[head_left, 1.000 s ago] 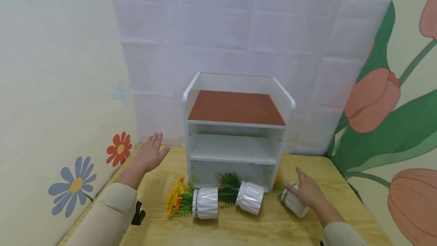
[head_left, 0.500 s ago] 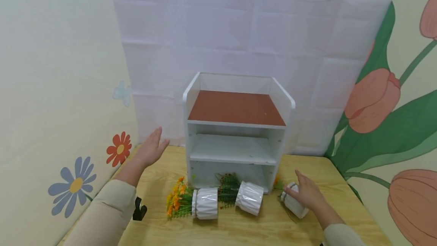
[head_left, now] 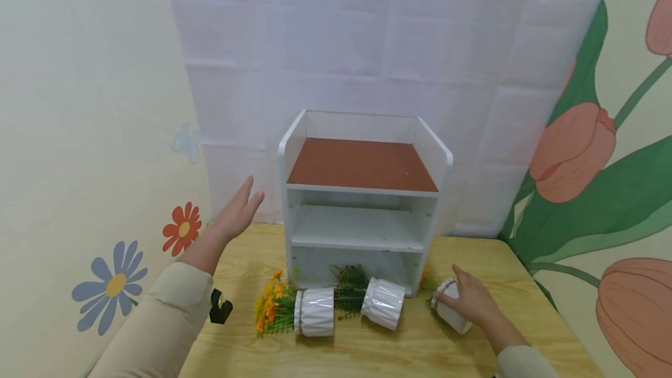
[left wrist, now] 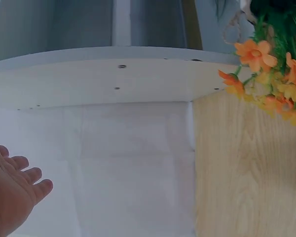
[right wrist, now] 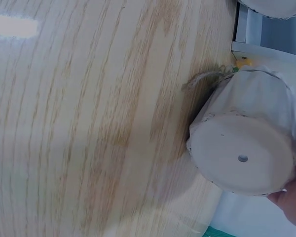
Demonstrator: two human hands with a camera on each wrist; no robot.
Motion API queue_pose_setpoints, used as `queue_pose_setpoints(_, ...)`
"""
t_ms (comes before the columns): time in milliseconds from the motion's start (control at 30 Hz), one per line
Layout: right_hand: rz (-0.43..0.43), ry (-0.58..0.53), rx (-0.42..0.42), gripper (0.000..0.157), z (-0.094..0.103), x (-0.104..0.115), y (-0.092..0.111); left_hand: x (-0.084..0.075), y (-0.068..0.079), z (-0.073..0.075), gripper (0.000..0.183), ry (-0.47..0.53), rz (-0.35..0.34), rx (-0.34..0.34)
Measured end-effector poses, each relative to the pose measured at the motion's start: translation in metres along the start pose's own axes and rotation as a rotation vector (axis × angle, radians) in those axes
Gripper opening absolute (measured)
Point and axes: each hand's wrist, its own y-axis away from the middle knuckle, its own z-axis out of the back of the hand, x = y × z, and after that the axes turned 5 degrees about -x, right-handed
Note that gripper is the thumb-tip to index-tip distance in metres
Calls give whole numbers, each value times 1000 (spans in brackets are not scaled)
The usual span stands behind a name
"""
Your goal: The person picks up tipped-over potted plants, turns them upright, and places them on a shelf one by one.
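Note:
My left hand (head_left: 236,214) is held up left of the white shelf unit (head_left: 362,191), its fingers straight and nothing in it. In the left wrist view the hand (left wrist: 12,190) shows beside the unit's side panel. My right hand (head_left: 472,296) is over the rightmost white flowerpot (head_left: 450,314), which lies on its side, fingers spread around it. In the right wrist view fingertips (right wrist: 281,197) lie at the edge of the pot's base (right wrist: 237,163); contact is unclear. Two more white pots lie tipped over: one with orange flowers (head_left: 271,306), one with red-dotted greenery (head_left: 350,287).
The shelf unit has a brown top board (head_left: 362,163) and two white compartments, standing on a wooden table (head_left: 367,354). A white cloth (head_left: 341,34) hangs behind. Painted walls (head_left: 94,150) close in both sides. A black item (head_left: 220,307) shows by the left sleeve.
My left hand has risen slightly and turned more edge-on. My right hand has come down a little closer over the rightmost pot. The pots have stayed in place.

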Motion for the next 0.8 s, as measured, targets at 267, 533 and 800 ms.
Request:
queue_pose_setpoints(267, -3, 11, -4, 97, -3, -2, 0, -17, -7, 8, 71, 35, 19, -7)
queue_pose_setpoints(533, 0, 19, -5, 98, -2, -1, 5, -36, -17, 15, 71, 90, -9, -28)
queue_pose_setpoints(800, -14, 42, -7, 104, -3, 0, 7, -57, -26, 21, 69, 127, -21, -50)
